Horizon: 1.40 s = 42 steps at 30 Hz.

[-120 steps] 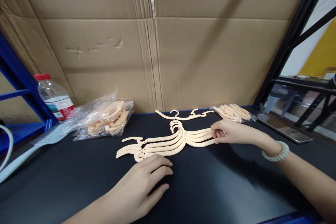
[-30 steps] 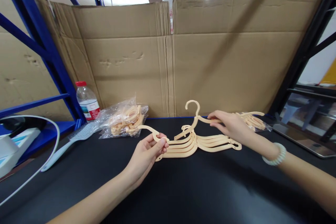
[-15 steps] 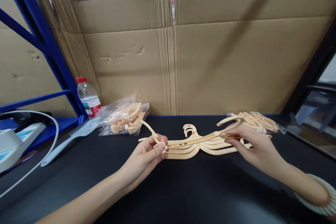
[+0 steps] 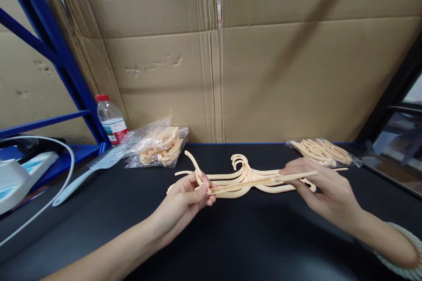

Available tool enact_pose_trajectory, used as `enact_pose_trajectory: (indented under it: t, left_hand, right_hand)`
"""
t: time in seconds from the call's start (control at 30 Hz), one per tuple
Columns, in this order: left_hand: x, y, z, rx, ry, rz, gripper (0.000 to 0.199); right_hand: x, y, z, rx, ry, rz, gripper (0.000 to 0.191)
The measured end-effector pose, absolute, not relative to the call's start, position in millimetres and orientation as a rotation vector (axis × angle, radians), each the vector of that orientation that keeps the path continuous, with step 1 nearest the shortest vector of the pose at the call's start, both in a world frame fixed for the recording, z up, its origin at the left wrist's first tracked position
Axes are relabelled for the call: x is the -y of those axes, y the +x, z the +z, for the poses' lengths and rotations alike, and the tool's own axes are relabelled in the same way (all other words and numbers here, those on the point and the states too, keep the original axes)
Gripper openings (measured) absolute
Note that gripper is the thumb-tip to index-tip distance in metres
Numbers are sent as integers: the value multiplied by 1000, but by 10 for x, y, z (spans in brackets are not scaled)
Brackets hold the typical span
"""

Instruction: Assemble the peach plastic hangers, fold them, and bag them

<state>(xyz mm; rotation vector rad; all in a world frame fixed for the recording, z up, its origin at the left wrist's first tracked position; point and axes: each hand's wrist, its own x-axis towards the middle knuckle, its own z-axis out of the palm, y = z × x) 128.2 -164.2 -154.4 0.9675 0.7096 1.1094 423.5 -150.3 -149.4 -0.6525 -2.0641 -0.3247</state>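
Note:
A peach plastic hanger [image 4: 242,185] is stretched between my two hands, its narrow edge turned toward me. My left hand [image 4: 189,195] pinches its left end between thumb and fingers, where a curved arm sticks up past the fingertips. The fingers of my right hand [image 4: 325,186] are closed around the other end, partly covering it. Beneath and behind it lies a group of similar peach hangers [image 4: 275,189] on the black table, their hooks bunched together at the middle. The held hanger hides part of them.
A clear bag of peach pieces [image 4: 161,147] lies at the back left, another bag of pieces [image 4: 321,151] at the back right. On the left are a red-capped bottle [image 4: 112,120], a pale blue hairbrush [image 4: 79,186] and a power strip [image 4: 29,180]. Cardboard [image 4: 165,83] walls the back.
My right hand has turned its end of the hanger, so the curved part that showed above the fingers now appears as a straight edge. The arm at my left hand stands steeper.

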Motion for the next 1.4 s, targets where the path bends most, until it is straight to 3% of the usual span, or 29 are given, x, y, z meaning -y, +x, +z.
enact_pose_trajectory:
  t: [0.37,1.07,1.23,1.4]
  left_hand:
    - [1664,1305,-1552,-818,1006,1315,28]
    - [1742,1348,-1553,-905,1026,1265,15]
    - [1924,1410,-1583,-901,1836,1001,7]
    - [2088,1440,-1498,-776,2520,740,42]
  right_hand:
    - [1643,4079,-1591,2014,-698,-331,22]
    - [1543,4164,-1610,1836,-1065,-30,12]
    - [1453,4272,-1511,1883,-1062,58,15]
    - [1476,4260,-1471,2164,-1106,252,14]
